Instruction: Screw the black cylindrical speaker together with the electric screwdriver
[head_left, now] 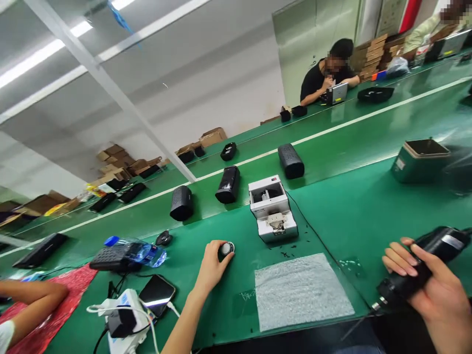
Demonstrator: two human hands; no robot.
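My left hand [213, 260] rests low over the green bench, thumb and fingers closed around a small round part [226, 248] with a pale face and dark rim. Its underside is hidden. At the right, my right hand [429, 287] grips a black electric screwdriver [438, 250], whose thin bit points down to the left past the bench's front edge. Between the hands stands a white screw feeder [275, 209] with an open top. In front of it lies a grey foam sheet [300, 292]. Small dark bits are scattered by the feeder.
Black speaker-like housings [227, 185] stand along the green line behind the bench. At left are a water bottle [147, 253], a phone [158, 295], a power strip [127, 319] and another person's arm [33, 297]. A green bin [418, 167] stands right. A person [326, 78] sits across.
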